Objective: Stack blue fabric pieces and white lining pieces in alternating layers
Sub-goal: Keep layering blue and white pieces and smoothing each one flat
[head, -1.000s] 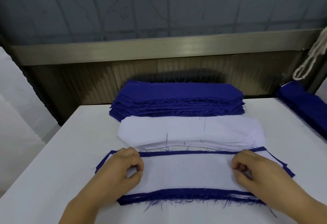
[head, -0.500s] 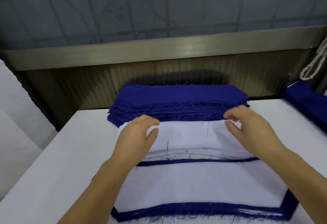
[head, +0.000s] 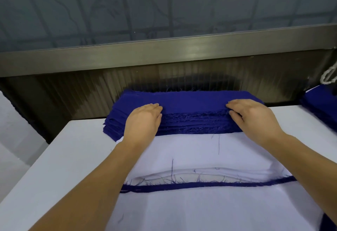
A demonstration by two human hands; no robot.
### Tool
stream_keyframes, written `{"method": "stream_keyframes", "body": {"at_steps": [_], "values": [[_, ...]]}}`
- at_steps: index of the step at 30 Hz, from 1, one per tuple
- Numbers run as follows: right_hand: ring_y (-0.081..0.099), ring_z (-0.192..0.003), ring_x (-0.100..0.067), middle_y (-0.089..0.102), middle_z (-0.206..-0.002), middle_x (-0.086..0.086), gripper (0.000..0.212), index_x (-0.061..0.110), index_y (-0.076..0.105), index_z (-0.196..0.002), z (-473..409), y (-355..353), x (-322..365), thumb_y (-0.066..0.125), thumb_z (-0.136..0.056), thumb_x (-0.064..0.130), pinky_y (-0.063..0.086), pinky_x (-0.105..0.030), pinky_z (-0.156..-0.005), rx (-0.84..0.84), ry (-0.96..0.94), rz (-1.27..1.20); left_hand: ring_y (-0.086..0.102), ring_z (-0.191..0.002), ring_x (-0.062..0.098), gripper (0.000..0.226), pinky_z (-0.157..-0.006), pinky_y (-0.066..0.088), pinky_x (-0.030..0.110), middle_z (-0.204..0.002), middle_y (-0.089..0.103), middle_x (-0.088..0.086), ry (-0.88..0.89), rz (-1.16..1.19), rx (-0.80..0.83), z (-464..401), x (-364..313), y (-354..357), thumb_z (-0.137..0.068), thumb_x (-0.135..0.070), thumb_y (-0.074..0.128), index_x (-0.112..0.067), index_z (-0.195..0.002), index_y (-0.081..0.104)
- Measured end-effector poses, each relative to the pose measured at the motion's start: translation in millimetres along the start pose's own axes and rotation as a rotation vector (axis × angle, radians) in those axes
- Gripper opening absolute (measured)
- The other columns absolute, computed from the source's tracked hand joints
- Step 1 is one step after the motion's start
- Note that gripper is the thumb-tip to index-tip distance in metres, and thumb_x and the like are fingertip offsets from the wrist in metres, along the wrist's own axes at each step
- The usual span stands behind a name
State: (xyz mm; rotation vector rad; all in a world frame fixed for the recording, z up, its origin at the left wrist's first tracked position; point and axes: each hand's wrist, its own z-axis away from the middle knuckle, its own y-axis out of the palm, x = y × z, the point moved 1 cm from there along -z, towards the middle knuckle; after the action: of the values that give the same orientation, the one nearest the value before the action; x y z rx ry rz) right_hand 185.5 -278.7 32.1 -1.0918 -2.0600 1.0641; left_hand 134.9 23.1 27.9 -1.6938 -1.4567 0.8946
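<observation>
Here the person's left hand (head: 144, 121) lies on the left part of the blue fabric stack (head: 193, 101), which sits at the centre of the frame on the far side of the white table (head: 60, 161), against a ribbed dark wall (head: 182, 79). Its fingers (head: 155, 107) lie together, nearly straight, their tips on the top blue piece at its near edge; whether a thumb has caught that piece cannot be told. The right hand (head: 255, 117) lies on the right part of the same stack, its fingers (head: 235, 105) also together, tips on the top layer, the lower ones bent slightly against the frayed near edge. Whether it pinches the piece cannot be told.

Just below the blue stack in the picture, touching its near edge, lies the white lining stack (head: 200, 154), with loose blue threads on it. Below that, in the lower half of the frame, sits the alternating pile (head: 209, 210): a white piece is on top, and a narrow band of blue (head: 204, 185) shows along its far edge. Both forearms cross over these white pieces.

At the right edge of the frame another heap of blue cloth (head: 322, 103) rests on the table, with a twisted white cord (head: 329, 75) hanging above it
</observation>
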Motion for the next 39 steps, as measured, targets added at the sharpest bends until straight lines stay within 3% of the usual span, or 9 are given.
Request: {"method": "stream_keyframes", "body": {"at_steps": [3,6,12,18,24,27,33,36,39], "values": [[0.066,-0.099,-0.029,0.072,-0.108,-0.008,0.021,0.006,0.073,-0.108,1,0,0,0.066,-0.089,0.011,0.053,-0.038,-0.084,-0.052,-0.048,0.034,0.069,-0.088,0.025,0.014,-0.079,0.056,0.036,-0.096,0.073,0.007,0.010,-0.067,-0.082,2,-3,-2,-0.091,-0.012,0.062,-0.009,-0.098,0.074],[0.067,-0.094,-0.026,0.073,-0.102,-0.006,0.019,0.007,0.074,-0.105,0,-1,0,0.066,-0.089,0.013,0.053,-0.036,-0.078,-0.071,-0.058,0.040,0.065,-0.081,0.021,0.023,-0.070,0.053,0.038,-0.089,0.071,0.002,-0.036,-0.084,-0.067,4,-3,-5,-0.098,-0.019,0.050,-0.013,-0.095,0.072],[0.068,-0.086,-0.025,0.074,-0.098,-0.005,0.015,0.008,0.075,-0.099,-1,-2,0,0.065,-0.090,0.013,0.056,-0.035,-0.071,-0.093,-0.119,0.029,0.059,-0.068,0.016,0.008,-0.053,0.049,0.035,-0.079,0.067,-0.002,-0.031,-0.037,-0.144,4,-7,-10,-0.090,-0.017,0.063,-0.016,-0.089,0.071],[0.064,-0.078,-0.021,0.070,-0.088,-0.002,0.006,0.014,0.070,-0.091,-1,-5,3,0.070,-0.085,0.014,0.053,-0.032,-0.064,-0.108,-0.026,0.006,0.056,-0.075,0.015,0.028,-0.056,0.048,0.032,-0.089,0.064,-0.006,0.013,-0.063,-0.128,2,-9,-9,-0.086,-0.035,0.063,-0.021,-0.111,0.065],[0.055,-0.078,-0.011,0.059,-0.087,0.011,0.013,0.022,0.063,-0.085,-2,-5,2,0.073,-0.083,0.013,0.043,-0.023,-0.064,-0.049,0.130,-0.188,0.057,-0.081,0.013,0.025,-0.059,0.050,0.032,-0.096,0.064,-0.006,0.003,-0.046,-0.054,2,-8,-12,-0.098,-0.029,0.049,-0.023,-0.107,0.071],[0.057,-0.085,-0.011,0.061,-0.092,0.010,0.012,0.022,0.067,-0.088,0,-8,0,0.070,-0.085,0.011,0.048,-0.026,-0.073,0.025,0.139,-0.280,0.060,-0.087,0.013,0.021,-0.064,0.053,0.033,-0.101,0.066,-0.006,-0.042,-0.006,-0.029,3,-7,-16,-0.096,-0.024,0.053,-0.024,-0.107,0.070],[0.059,-0.086,-0.008,0.065,-0.095,0.008,0.011,0.020,0.071,-0.093,4,-18,2,0.064,-0.091,0.012,0.049,-0.024,-0.078,0.075,0.145,-0.322,0.053,-0.079,0.007,0.005,-0.060,0.043,0.022,-0.089,0.061,-0.011,-0.129,0.060,-0.014,4,-9,-16,-0.085,-0.025,0.067,-0.026,-0.090,0.066],[0.059,-0.088,-0.012,0.064,-0.095,0.007,0.009,0.018,0.071,-0.092,4,-23,4,0.064,-0.091,0.013,0.050,-0.028,-0.078,0.029,0.150,-0.288,0.052,-0.083,0.005,0.013,-0.065,0.046,0.023,-0.092,0.059,-0.015,-0.088,0.117,0.028,3,-6,-17,-0.091,-0.040,0.059,-0.030,-0.093,0.068],[0.055,-0.087,-0.011,0.062,-0.093,0.007,0.008,0.018,0.068,-0.095,9,-33,9,0.063,-0.091,0.013,0.044,-0.025,-0.073,-0.104,0.108,-0.269,0.056,-0.088,0.006,0.020,-0.073,0.050,0.027,-0.099,0.064,-0.013,-0.053,0.154,0.027,5,-5,-25,-0.096,-0.035,0.052,-0.029,-0.102,0.070]]}}
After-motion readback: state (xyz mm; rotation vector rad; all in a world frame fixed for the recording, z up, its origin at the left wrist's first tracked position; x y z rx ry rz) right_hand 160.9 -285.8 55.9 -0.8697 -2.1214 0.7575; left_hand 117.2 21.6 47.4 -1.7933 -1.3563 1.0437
